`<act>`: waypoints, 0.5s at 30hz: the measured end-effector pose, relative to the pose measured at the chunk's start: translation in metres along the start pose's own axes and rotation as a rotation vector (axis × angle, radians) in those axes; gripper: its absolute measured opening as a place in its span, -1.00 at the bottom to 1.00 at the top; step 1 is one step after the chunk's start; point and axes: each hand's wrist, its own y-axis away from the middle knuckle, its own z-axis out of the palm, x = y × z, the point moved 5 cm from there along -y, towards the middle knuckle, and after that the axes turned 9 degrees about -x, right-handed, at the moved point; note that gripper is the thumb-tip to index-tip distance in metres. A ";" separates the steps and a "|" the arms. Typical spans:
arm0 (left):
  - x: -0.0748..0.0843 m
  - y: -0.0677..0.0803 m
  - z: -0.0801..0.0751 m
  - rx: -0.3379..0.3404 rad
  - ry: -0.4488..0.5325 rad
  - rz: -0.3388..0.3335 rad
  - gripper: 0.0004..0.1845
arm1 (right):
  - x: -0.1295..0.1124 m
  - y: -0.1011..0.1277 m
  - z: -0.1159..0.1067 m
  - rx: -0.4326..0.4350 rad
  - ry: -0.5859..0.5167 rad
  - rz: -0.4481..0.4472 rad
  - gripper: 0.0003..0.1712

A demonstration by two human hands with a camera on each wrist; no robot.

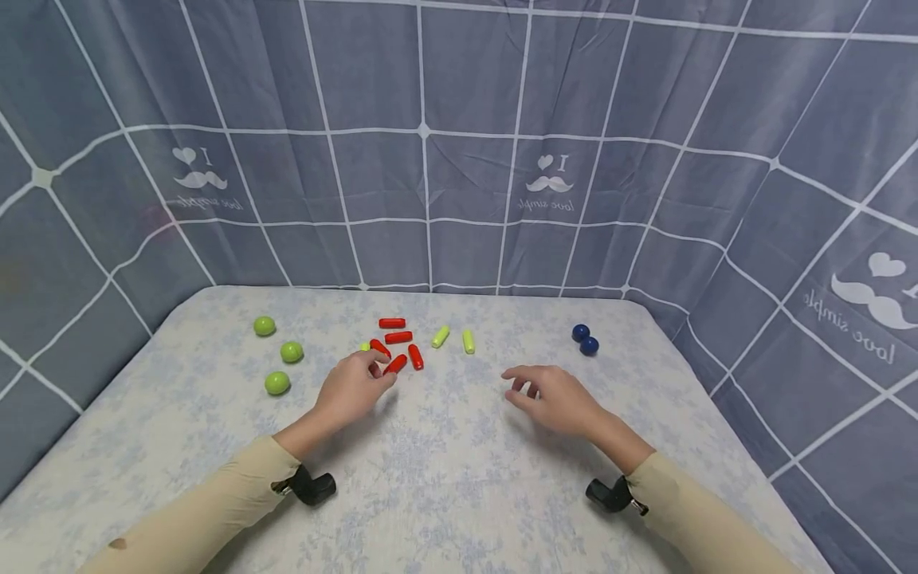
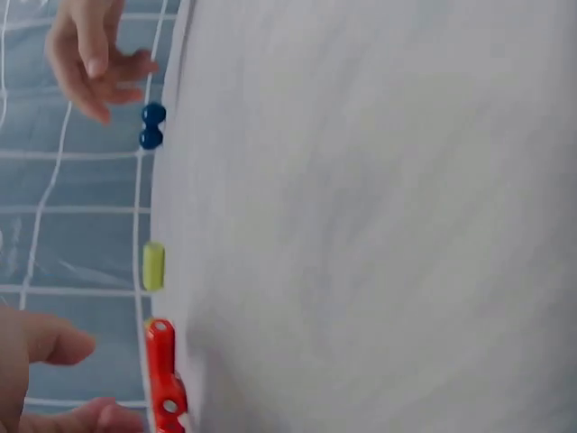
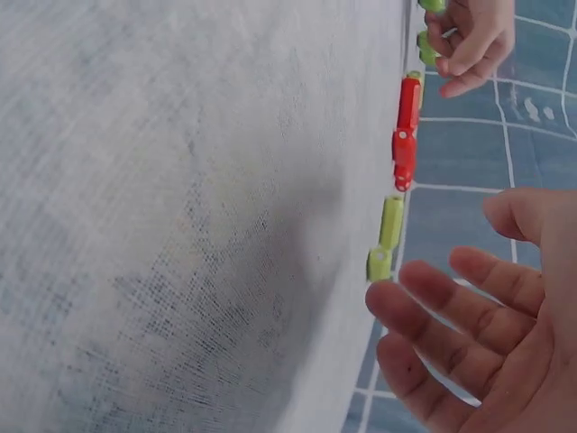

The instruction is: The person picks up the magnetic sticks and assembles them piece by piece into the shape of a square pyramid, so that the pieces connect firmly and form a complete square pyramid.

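Pale blue-patterned tabletop holds three green balls left, red cylinders and yellow-green cylinders mid, two blue balls right.

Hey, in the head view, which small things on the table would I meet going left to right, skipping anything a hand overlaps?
Three round green pieces, two yellow-green pieces, two round blue pieces.

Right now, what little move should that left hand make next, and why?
Probably the left hand should pinch the red piece nearest its thumb. In the head view that piece lies by the fingertips, and in the left wrist view the thumb and a finger stand apart with nothing held between them, so a small closing reach may be enough.
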 end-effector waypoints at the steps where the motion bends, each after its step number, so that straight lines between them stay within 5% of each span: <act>1: -0.002 -0.003 0.000 0.005 0.015 -0.020 -0.61 | 0.002 -0.001 0.000 -0.004 -0.025 0.002 -0.61; 15: -0.015 -0.028 0.011 -0.045 0.162 -0.178 -0.64 | 0.017 -0.009 0.003 -0.066 -0.313 -0.024 -0.59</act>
